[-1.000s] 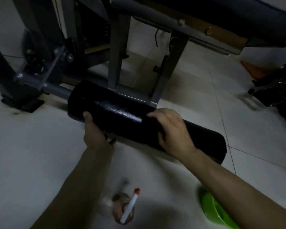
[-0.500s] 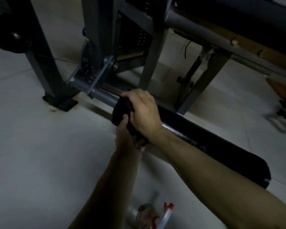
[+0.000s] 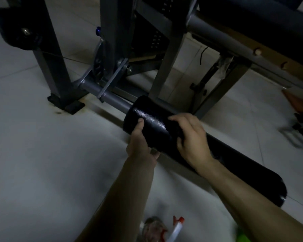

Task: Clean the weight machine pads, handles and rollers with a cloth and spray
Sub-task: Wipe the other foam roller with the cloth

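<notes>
Cupped the long, glossy black cylindrical roller pad [image 3: 238, 163] from underneath with the left hand [image 3: 140, 149], thumb laid up on the near face close to the pad's left end, remaining fingers hidden beneath. Draped the right hand [image 3: 192, 137] over the top just beside it, fingers curled across the crown and thumb down the near side. Could not tell whether a cloth sat under those fingers — anything dark there merged with the pad. Had drawn the right hand away from the very end of the pad, where it sat bunched over the left hand half a second before; left a bare, shining stretch of that end in view. Kept the pad where it was: threaded on the round grey steel bar [image 3: 110, 99], low over the pale tiled floor [image 3: 42, 163], slanting toward the lower right. Left the clear spray bottle with the red-and-white nozzle [image 3: 164, 229] lying blurred on the floor between the forearms, well apart from both hands.
</notes>
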### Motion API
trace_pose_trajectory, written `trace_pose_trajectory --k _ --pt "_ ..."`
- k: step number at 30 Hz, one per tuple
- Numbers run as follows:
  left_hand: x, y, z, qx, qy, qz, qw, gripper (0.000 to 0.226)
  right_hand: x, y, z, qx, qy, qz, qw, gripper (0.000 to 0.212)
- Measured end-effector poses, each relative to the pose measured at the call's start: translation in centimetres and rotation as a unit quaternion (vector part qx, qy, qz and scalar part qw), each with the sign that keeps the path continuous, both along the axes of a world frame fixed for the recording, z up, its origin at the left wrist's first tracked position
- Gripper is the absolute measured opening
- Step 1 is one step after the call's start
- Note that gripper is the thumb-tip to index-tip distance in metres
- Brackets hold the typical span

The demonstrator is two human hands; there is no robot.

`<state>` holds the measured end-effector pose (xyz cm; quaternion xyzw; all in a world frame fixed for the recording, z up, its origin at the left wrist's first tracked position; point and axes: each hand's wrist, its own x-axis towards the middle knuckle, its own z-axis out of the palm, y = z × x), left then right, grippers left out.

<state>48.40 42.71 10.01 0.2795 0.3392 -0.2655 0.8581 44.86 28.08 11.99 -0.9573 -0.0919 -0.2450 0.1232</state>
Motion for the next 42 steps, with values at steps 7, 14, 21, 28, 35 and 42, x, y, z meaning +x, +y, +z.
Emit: trace_pose_trajectory --k 7,14,21,28,35,42 --pt "-1.9 -0.4 1.2 -0.015 0.002 0.019 1.0 0.048 5.4 3.8 0.6 -0.044 0.032 0.053 0.997 0.041" --pt "-6.4 -6.8 0.3 0.092 -0.005 -0.056 0.994 0.08 -8.2 -8.6 -0.3 -0.062 0.012 -0.03 0.998 0.055" --pt "-8.6 -9.7 -1.5 0.092 -0.027 -0.1 0.99 0.094 -19.8 -16.0 -1.1 -0.025 0.003 -0.196 0.98 0.073" --pt "-10.3 -12.0 -2.0 0.055 -0.066 -0.122 0.989 0.085 -10.7 -8.5 -1.3 0.025 0.01 -0.095 0.995 0.053" --pt "-10.5 -12.5 -2.2 0.108 -0.069 -0.107 0.986 0.066 -16.4 -14.0 -1.5 -0.04 0.03 -0.107 0.993 0.052" --pt "-10.0 -13.3 -1.7 0.103 -0.05 -0.088 0.99 0.075 -25.7 -20.1 -3.1 0.011 -0.062 -0.241 0.968 0.065"
